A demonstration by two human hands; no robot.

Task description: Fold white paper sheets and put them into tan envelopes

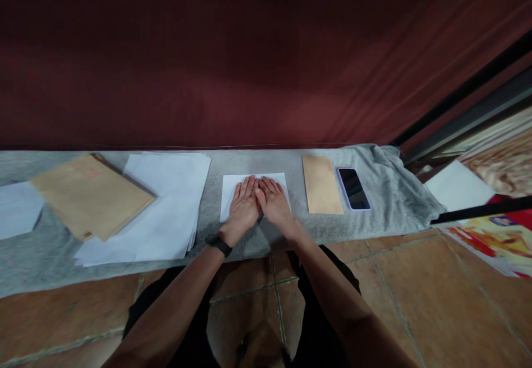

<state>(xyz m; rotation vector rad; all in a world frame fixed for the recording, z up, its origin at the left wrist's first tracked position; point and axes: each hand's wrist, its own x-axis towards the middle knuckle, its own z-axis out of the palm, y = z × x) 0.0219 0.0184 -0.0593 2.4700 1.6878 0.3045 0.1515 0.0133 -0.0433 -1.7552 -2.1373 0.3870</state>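
Note:
A white sheet of paper point(226, 190), perhaps folded, lies on the grey cloth in front of me. My left hand point(245, 204) rests flat on its left half, fingers stretched out and pointing away from me. Beside it, my right hand point(272, 202) presses flat on the right half, with its thumb touching the left hand. Both palms face down and cover most of the paper's middle. A brown envelope point(322, 185) lies by itself to the right of the sheet.
On the left, a stack of white paper point(166, 207) lies partly under brown envelopes point(93, 196). More white paper point(19, 210) sits at the far left. A phone point(354, 189) lies right of the single envelope. A dark red cloth point(266, 80) rises behind the grey cloth point(390, 190).

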